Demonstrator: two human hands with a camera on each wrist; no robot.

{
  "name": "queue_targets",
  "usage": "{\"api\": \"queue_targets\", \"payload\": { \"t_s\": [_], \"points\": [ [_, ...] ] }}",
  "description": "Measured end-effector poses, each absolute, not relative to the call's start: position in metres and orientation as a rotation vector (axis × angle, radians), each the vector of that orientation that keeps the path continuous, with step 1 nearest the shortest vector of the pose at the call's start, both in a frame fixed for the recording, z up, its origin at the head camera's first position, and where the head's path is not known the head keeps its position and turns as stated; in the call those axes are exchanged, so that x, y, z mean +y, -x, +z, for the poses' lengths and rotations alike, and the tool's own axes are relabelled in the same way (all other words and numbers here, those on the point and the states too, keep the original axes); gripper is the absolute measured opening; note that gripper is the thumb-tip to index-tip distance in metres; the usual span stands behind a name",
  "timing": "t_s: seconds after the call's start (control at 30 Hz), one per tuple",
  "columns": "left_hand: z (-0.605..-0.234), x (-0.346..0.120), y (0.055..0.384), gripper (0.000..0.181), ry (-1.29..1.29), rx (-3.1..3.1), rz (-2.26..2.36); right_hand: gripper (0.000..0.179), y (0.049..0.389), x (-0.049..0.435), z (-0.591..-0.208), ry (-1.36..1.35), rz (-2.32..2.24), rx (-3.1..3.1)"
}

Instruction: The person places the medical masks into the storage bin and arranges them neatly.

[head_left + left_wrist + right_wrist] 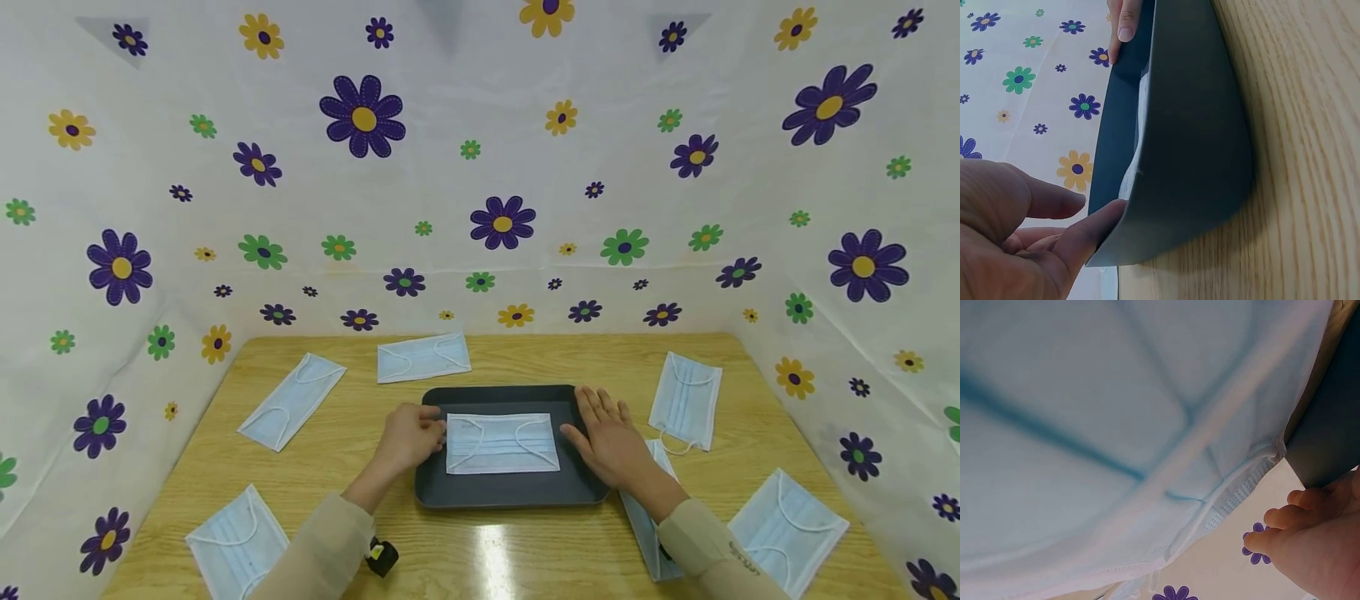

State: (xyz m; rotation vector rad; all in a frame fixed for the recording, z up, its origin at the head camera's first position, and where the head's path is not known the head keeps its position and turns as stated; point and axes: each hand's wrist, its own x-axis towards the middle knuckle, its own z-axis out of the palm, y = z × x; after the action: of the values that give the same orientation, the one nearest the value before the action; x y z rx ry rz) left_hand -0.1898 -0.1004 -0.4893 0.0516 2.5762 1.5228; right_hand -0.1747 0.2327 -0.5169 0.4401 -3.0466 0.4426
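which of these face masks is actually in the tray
The face mask lying between the left hand and right hand: it alone is inside the dark tray, while the other masks in view are outside it.

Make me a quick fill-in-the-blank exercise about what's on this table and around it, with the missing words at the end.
The tray holds exactly ____ face mask.
In the head view, the hand at the tray's right end is the person's ____ hand.
The white backdrop is printed with purple, yellow and green ____.
The tabletop shows a ____ grain.

Missing words: one; right; flowers; wood.
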Motion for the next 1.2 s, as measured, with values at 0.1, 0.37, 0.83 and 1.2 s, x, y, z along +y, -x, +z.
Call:
{"api": "queue_targets", "payload": {
  "t_s": [0.1,0.37,0.83,1.2],
  "points": [
    [-0.489,-0.104,0.189,0.035,-0.049,2.568,1.536,0.073,0.174,0.233,-0.517,-0.44,0.442,-3.048],
    [-0.489,-0.123,0.191,0.03,-0.066,2.512,1.642,0.074,0.175,0.232,-0.516,-0.436,0.448,-3.052],
    [-0.476,-0.191,0.182,0.032,-0.102,2.512,1.574,0.074,0.176,0.233,-0.518,-0.436,0.445,-3.058],
    [-0.481,-0.245,0.167,0.036,-0.033,2.553,1.525,0.074,0.175,0.234,-0.521,-0.439,0.455,-3.043]
  ]
}}
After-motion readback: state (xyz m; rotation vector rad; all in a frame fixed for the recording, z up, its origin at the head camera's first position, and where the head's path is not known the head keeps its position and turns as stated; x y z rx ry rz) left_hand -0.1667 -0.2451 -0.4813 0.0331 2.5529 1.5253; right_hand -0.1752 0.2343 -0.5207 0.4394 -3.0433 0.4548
